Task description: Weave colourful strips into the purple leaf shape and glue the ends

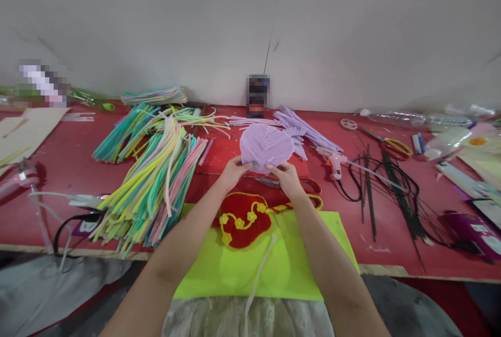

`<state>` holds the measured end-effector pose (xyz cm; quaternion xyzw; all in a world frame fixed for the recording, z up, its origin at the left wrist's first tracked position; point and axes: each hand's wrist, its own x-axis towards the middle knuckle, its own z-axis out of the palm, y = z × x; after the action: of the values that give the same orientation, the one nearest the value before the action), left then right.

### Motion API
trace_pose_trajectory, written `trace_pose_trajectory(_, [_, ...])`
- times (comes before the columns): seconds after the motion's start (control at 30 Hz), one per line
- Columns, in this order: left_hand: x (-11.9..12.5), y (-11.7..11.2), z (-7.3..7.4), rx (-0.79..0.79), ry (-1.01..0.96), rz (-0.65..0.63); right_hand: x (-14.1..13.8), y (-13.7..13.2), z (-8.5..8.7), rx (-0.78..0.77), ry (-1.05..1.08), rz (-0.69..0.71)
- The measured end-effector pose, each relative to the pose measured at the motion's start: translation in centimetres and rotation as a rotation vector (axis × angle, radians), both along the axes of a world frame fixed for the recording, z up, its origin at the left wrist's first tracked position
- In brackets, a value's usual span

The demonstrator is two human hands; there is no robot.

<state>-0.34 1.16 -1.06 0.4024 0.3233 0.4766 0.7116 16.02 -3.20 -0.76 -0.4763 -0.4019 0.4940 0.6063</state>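
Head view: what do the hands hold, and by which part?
Both hold the lilac ribbed piece by its lower edge: the left hand at the lower left, the right hand at the lower right.

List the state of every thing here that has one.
lilac ribbed piece, held by its lower edge
left hand, gripping it
right hand, gripping it
glue gun, lying on its side
plastic bottle, lying down
red trimmed piece, flat on green sheet

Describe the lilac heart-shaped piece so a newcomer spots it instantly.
Middle of the red table, before the white wall. The left hand and right hand hold the lilac heart-shaped ribbed piece. Unlike the loose lilac strips behind, it is one flat heart.
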Motion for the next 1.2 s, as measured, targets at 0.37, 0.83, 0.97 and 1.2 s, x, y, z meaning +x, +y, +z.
trace_pose_trajectory(0.37, [-0.2,0.1,0.0,0.004,0.038,-0.029,0.1,0.1,-0.2,0.012,-0.002,0.017])
trace_pose_trajectory(0.83, [-0.1,0.2,0.0,0.071,0.08,-0.014,0.1,0.1,-0.1,-0.014,-0.026,0.025])
trace_pose_trajectory(0.97, [-0.1,0.4,0.0,0.018,0.055,0.03,0.0,0.0,0.5,-0.002,0.019,0.035])
trace_pose_trajectory(1.2, [-0.1,0.5,0.3,-0.021,-0.027,0.077,-0.1,0.1,0.8,-0.002,0.069,0.013])
